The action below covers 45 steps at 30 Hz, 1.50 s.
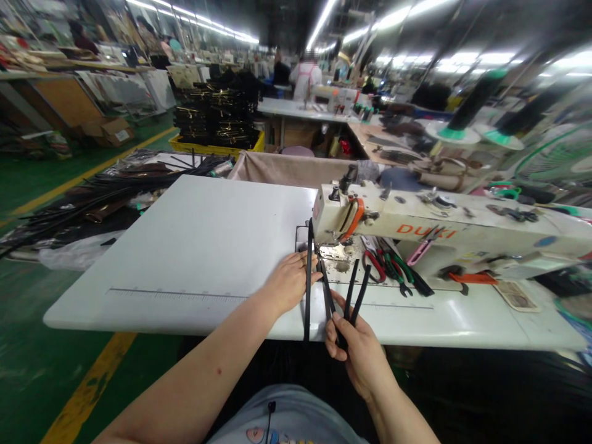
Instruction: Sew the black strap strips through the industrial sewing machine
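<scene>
My right hand [354, 339] is closed around several narrow black straps [359, 295], their free ends sticking up past the fingers. One black strip [327, 290] runs from that hand up to the needle area of the sewing machine [340, 213]. My left hand [291, 283] lies flat on the white table [222, 246], fingers stretched towards the presser foot. Across those fingers passes a long black strap [308, 296], hanging over the table's front edge. Its upper end reaches the machine head's left side.
Red-handled scissors [374, 264] and green-handled pliers [401, 271] lie under the machine arm. A banknote [517, 296] rests at the right. Left of the table is a pile of black strips [97, 191]. Behind stands a yellow crate [213, 146] stacked with black pieces.
</scene>
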Available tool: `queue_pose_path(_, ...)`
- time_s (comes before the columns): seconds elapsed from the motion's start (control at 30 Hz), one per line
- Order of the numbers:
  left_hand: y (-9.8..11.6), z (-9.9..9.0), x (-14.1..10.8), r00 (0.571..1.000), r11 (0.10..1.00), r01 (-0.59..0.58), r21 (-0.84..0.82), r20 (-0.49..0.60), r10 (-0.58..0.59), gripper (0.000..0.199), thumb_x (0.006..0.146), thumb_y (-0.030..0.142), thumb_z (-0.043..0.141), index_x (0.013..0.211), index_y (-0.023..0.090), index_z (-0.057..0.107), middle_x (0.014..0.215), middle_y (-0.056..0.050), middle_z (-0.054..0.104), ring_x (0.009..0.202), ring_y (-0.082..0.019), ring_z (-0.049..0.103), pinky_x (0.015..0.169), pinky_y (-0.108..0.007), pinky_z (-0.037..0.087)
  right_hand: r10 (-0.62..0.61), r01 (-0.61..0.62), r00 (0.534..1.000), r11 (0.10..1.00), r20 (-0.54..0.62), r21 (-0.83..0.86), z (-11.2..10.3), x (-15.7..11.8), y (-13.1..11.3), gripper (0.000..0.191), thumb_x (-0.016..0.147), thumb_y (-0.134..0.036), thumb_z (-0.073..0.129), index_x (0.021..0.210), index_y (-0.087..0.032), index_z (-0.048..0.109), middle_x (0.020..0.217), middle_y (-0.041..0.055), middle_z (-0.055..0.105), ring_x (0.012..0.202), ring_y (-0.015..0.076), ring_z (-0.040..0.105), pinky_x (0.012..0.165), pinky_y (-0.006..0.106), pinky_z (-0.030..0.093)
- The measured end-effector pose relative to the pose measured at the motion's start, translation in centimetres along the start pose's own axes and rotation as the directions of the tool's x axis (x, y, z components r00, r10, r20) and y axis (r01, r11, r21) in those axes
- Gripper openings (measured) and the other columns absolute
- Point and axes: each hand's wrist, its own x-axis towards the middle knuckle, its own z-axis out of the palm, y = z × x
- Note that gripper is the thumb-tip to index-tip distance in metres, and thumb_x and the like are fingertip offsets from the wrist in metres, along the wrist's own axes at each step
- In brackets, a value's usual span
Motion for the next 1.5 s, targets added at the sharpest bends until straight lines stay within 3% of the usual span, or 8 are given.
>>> queue_pose_path(0.77, 0.0, 0.3, 0.1, 1.0, 1.0, -0.004, 0.029, 0.001, 0.004, 0.037, 0.105, 0.034, 0.045, 0.134, 0.015, 0.056, 0.137, -0.013, 0.064, 0.134, -0.025, 0.054, 0.111, -0.046, 0.044, -0.029, 0.029, 1.0, 0.997, 0.0, -0.072, 0.1, 1.0, 0.1, 0.062, 0.087, -0.034, 0.062, 0.143, -0.015, 0.042, 0.055, -0.0066, 0.055, 0.04, 0.0093, 0.048, 0.039, 0.019, 0.021)
queue_pose_path(1.27, 0.0, 0.6, 0.1, 1.0, 1.0, -0.008, -0.004, -0.024, 0.008, 0.034, 0.104, 0.031, 0.047, 0.13, 0.015, 0.061, 0.134, -0.012, 0.065, 0.132, -0.026, 0.056, 0.111, -0.048, 0.047, -0.057, 0.057, 0.998, 0.994, 0.008, -0.094, 1.2, 2.7, 0.0, 0.06, 0.088, -0.031, 0.055, 0.143, -0.012, 0.039, 0.054, -0.0073, 0.054, 0.04, 0.0092, 0.047, 0.037, 0.017, 0.027)
queue_pose_path(1.4, 0.3, 0.4, 0.2, 1.0, 0.999, 0.003, -0.039, -0.027, -0.004, 0.031, 0.104, 0.029, 0.046, 0.128, 0.018, 0.063, 0.132, -0.011, 0.067, 0.128, -0.024, 0.059, 0.111, -0.047, 0.048, -0.072, 0.073, 0.997, 0.992, 0.013, -0.099, 0.8, 3.5, 1.0, 0.062, 0.087, -0.037, 0.056, 0.141, -0.011, 0.039, 0.053, -0.0065, 0.056, 0.039, 0.0107, 0.05, 0.037, 0.018, 0.027)
queue_pose_path(1.5, 0.4, 0.7, 0.0, 0.999, 1.0, -0.001, -0.009, -0.054, 0.0, 0.034, 0.103, 0.028, 0.046, 0.132, 0.018, 0.06, 0.133, -0.011, 0.067, 0.128, -0.025, 0.06, 0.109, -0.049, 0.051, -0.075, 0.078, 0.997, 0.99, 0.027, -0.114, 0.0, 4.9, 2.4, 0.074, 0.084, -0.047, 0.06, 0.142, -0.009, 0.035, 0.051, -0.0056, 0.057, 0.038, 0.0133, 0.051, 0.035, 0.021, 0.028)
